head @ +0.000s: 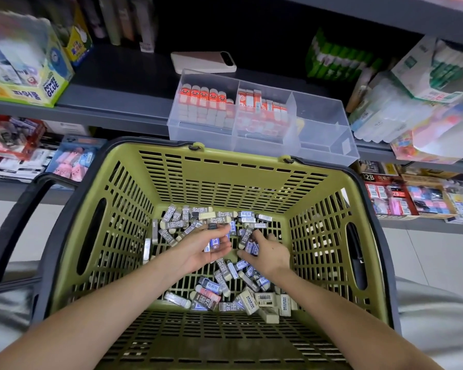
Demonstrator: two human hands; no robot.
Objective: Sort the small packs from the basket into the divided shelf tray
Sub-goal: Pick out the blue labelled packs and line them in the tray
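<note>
An olive green basket [225,169] sits in front of me, its floor strewn with several small eraser packs [211,295] in grey, blue and cream sleeves. My left hand [198,249] is palm up inside the basket, its fingers curled around a blue-and-white pack [215,243]. My right hand [267,253] reaches down beside it, fingers curled over a few packs [247,243] in the pile. On the shelf beyond stands the clear divided tray [321,153]; its left and middle compartments hold orange-and-white packs [206,98], the right one looks nearly bare.
A phone [203,62] lies on the shelf behind the tray. A glue box [24,76] stands at left, green and white stationery boxes [425,76] at right. Lower shelves carry more packs [401,198]. The basket's black handle [14,217] hangs at left.
</note>
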